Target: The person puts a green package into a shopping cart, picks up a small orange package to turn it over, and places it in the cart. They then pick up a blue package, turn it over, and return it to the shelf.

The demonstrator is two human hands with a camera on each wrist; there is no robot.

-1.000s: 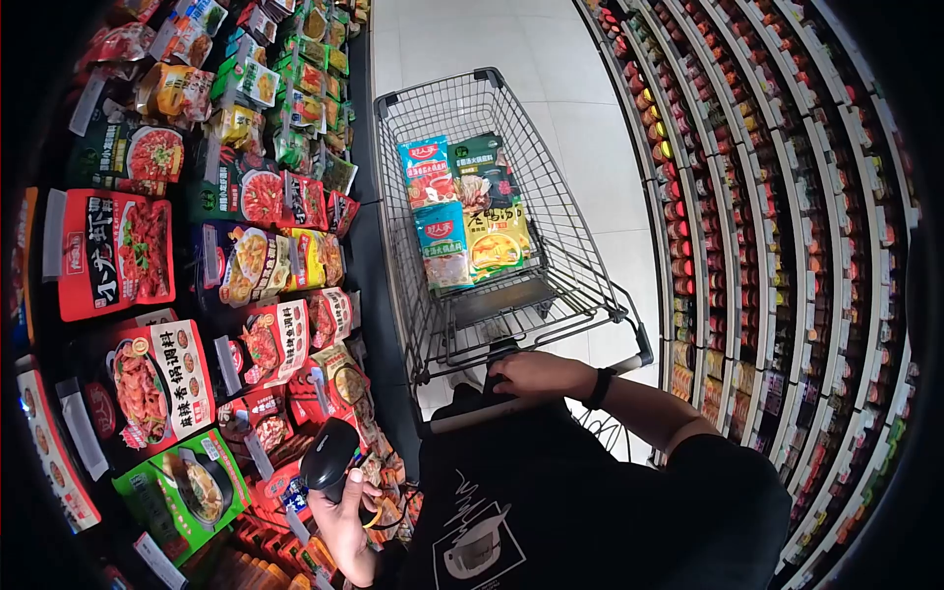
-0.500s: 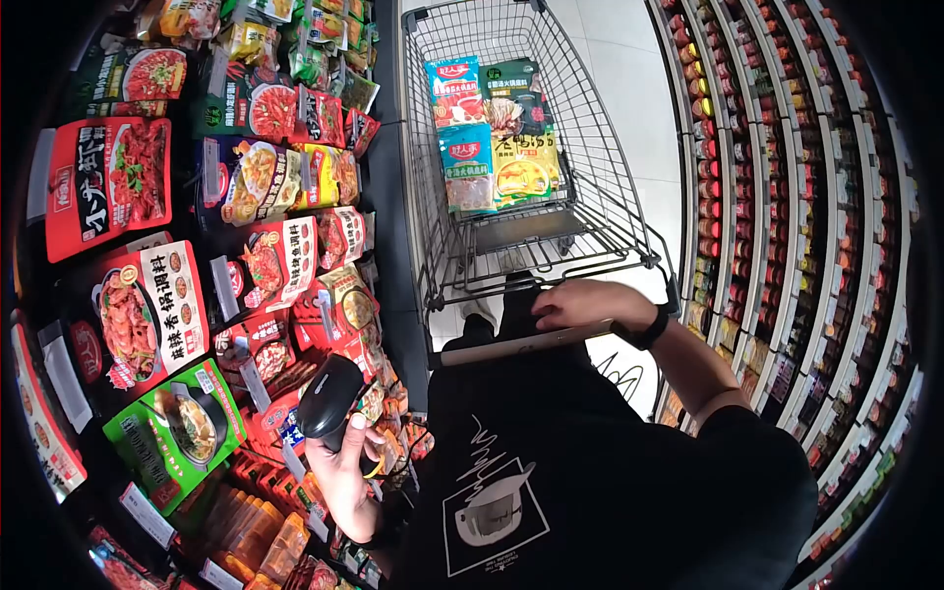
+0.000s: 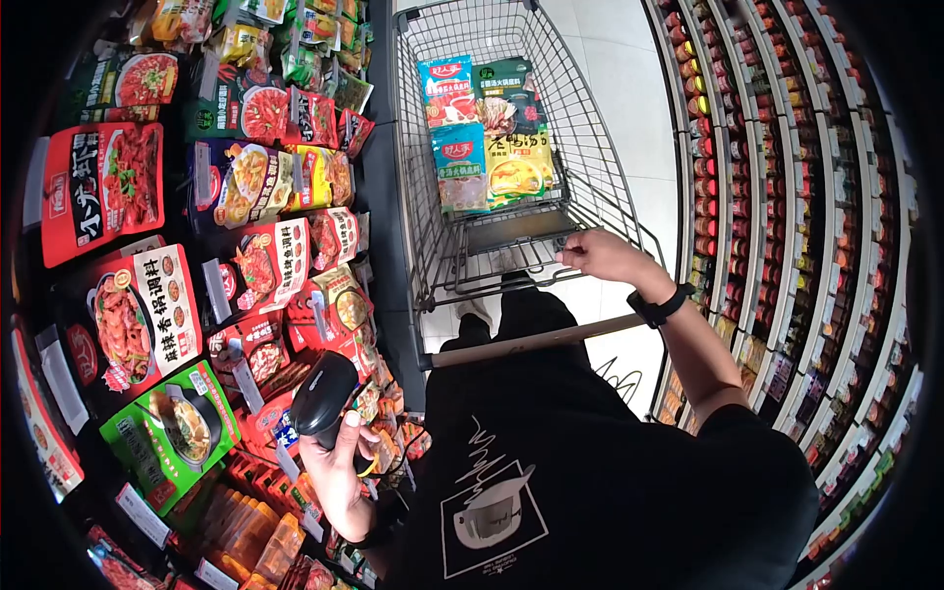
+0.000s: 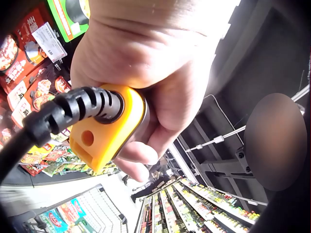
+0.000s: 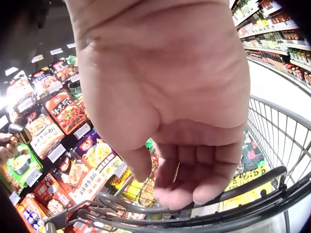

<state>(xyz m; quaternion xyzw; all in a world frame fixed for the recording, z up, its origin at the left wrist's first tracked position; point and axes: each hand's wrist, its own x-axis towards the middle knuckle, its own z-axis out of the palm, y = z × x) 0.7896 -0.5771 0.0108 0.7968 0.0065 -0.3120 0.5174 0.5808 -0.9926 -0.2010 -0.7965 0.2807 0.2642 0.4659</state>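
My left hand (image 3: 336,472) grips a black handheld barcode scanner (image 3: 324,391) beside the left shelf. In the left wrist view the fingers wrap round its handle, whose orange end (image 4: 104,133) carries a thick black cable (image 4: 68,114). Nothing is in my right hand (image 3: 612,258), which hangs over the rear of the shopping cart (image 3: 605,147), past the push bar (image 3: 531,339). Its fingers (image 5: 177,191) bend loosely and overlap the rear wire rail (image 5: 252,194) in the right wrist view. Inside the cart lie two blue packets (image 3: 460,157), a dark green one (image 3: 509,93) and a yellow one (image 3: 518,172).
Hung seasoning packets fill the left shelf, among them a red pouch (image 3: 103,187), a white-and-red pack (image 3: 147,305) and a green pack (image 3: 172,428). Shelves of jars (image 3: 777,226) line the right side. Pale floor (image 3: 629,118) runs between the cart and those shelves.
My right hand has left the push bar and reached forward over the cart's rear rail. The cart sits higher in view than a second ago. The left hand keeps hold of the barcode scanner.
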